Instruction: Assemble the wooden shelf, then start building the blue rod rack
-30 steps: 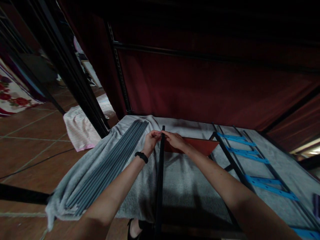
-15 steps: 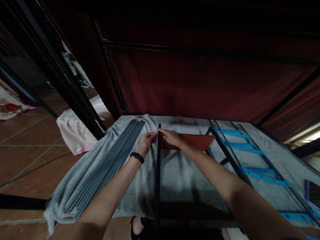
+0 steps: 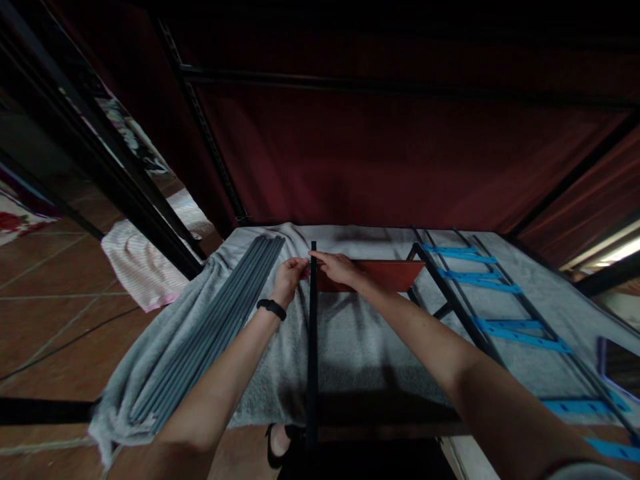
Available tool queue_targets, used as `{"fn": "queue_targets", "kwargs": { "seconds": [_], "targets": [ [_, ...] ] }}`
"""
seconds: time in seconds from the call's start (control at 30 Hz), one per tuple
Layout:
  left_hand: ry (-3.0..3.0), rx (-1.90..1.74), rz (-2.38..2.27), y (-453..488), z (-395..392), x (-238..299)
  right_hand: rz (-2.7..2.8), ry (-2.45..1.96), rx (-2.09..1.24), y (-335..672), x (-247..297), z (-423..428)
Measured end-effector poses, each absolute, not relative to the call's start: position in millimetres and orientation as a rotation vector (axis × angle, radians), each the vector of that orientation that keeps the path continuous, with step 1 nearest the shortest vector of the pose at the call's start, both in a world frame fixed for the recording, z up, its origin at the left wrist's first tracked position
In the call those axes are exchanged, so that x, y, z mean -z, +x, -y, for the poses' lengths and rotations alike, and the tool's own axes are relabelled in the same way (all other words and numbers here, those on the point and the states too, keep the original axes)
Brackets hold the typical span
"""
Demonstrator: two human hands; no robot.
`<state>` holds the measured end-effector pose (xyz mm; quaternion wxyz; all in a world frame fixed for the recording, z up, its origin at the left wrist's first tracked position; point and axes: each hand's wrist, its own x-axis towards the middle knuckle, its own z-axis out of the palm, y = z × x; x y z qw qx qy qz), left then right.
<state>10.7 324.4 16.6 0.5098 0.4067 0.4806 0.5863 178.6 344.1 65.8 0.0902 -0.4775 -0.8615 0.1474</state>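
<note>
A black metal bar (image 3: pixel 313 347) runs away from me over the grey cloth, near the middle. Against its right side, close to its far end, a reddish-brown board (image 3: pixel 390 275) reaches across to a black frame piece (image 3: pixel 453 300) with a cross brace. My left hand (image 3: pixel 290 275), a dark band on its wrist, pinches close against the bar's left side; what the fingertips hold is too small to make out. From the right, my right hand (image 3: pixel 337 268) grips where bar and board meet, index finger lying over the bar and the other fingers curled.
Grey rods (image 3: pixel 215 327) lie bundled on the cloth (image 3: pixel 265 393) to the left. Rightward, blue slotted strips (image 3: pixel 520 337) cross thin dark rods, with a phone-like dark object (image 3: pixel 620 367) at the edge. Behind hangs a dark red curtain (image 3: pixel 375 160); black posts (image 3: pixel 115 173) stand left.
The view has shifted slightly, so everything sits a little further left and higher. Both hands stay at the same joint of the bar and board, with hardly any change in grip.
</note>
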Motion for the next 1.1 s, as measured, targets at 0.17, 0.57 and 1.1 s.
{"fn": "queue_targets", "kwargs": {
  "seconds": [0.17,0.57,1.1],
  "targets": [
    [1.038,-1.432,-1.087,9.5,-326.5,-21.9,2.562,-1.398,-0.423,179.0,-63.3,-345.8],
    [1.037,-1.436,-1.114,11.7,-330.8,-18.8,2.553,-1.367,-0.416,179.5,-63.1,-345.5],
    [1.065,-1.392,-1.117,8.8,-325.6,-23.8,2.555,-1.38,-0.442,179.8,-62.2,-346.9]
  ]
}}
